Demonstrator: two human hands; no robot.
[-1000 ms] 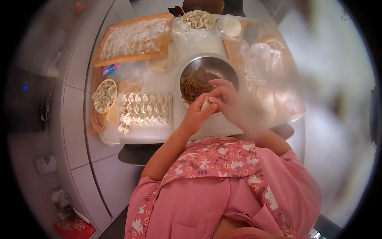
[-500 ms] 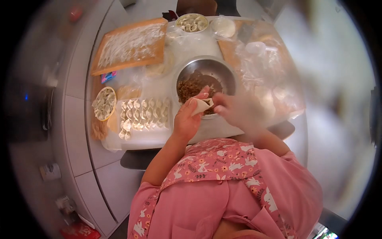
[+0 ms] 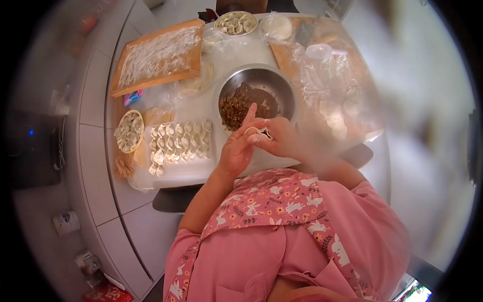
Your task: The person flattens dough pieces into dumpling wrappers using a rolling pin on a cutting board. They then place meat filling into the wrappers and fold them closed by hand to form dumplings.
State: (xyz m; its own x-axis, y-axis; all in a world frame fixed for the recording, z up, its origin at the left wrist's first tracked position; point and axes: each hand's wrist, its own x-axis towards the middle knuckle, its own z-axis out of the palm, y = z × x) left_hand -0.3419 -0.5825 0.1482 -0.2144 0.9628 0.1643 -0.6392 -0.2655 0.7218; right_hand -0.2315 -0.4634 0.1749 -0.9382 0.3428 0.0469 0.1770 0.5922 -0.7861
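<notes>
Between my two hands, just over the near rim of a steel bowl [image 3: 291, 95], is a partly folded dumpling [image 3: 263, 133]. My left hand [image 3: 238, 151] holds it from the left, with the index finger pointing up over the bowl. From the right, my right hand [image 3: 276, 137] presses its fingers on the wrapper, hiding most of it. Brown minced filling [image 3: 236, 105] lies in the bowl. To the left, several shaped dumplings [image 3: 181, 141] sit in rows on a white tray [image 3: 193, 168].
A floured wooden board [image 3: 158, 58] lies at the far left. One bowl of dumplings [image 3: 129, 132] is at the left edge, another bowl of dumplings [image 3: 235, 23] at the back. A clear scoop [image 3: 319, 51] and plastic bags lie on the right-hand board [image 3: 287, 58].
My right hand has moved left onto the wrapper, closing against my left hand. The wrapper was a visible open cone and is now mostly covered by fingers. The view has shifted slightly.
</notes>
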